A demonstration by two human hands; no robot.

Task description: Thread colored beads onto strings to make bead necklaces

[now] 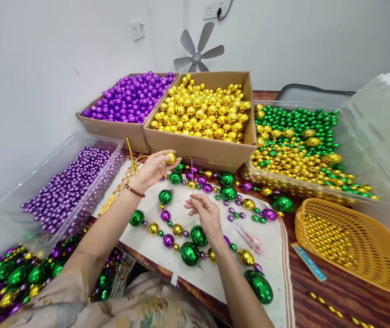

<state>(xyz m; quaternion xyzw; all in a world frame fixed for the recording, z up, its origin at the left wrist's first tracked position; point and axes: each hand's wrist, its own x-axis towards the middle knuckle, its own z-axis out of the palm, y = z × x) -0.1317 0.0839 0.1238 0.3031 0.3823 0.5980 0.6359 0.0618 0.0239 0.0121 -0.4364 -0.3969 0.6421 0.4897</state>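
Note:
My left hand (150,169), wearing a brown bead bracelet (135,190), pinches a round gold bead (171,158) between thumb and fingers. Lower and to the right, my right hand (206,213) grips a thin pale needle-like rod (192,171) that points upward. The gold bead is apart from the rod. Beneath both hands, strung green, purple and gold beads (190,253) curve across a white cloth (273,237). Several small loose beads (236,215) lie right of my right hand, close to a pink-handled tool (249,239).
Behind stand cardboard boxes of purple beads (133,98) and gold beads (205,109). Clear bins hold small purple beads (72,187) at left and green-gold beads (294,141) at right. An orange basket (379,255) sits on the right. Finished-looking strands (17,275) pile lower left.

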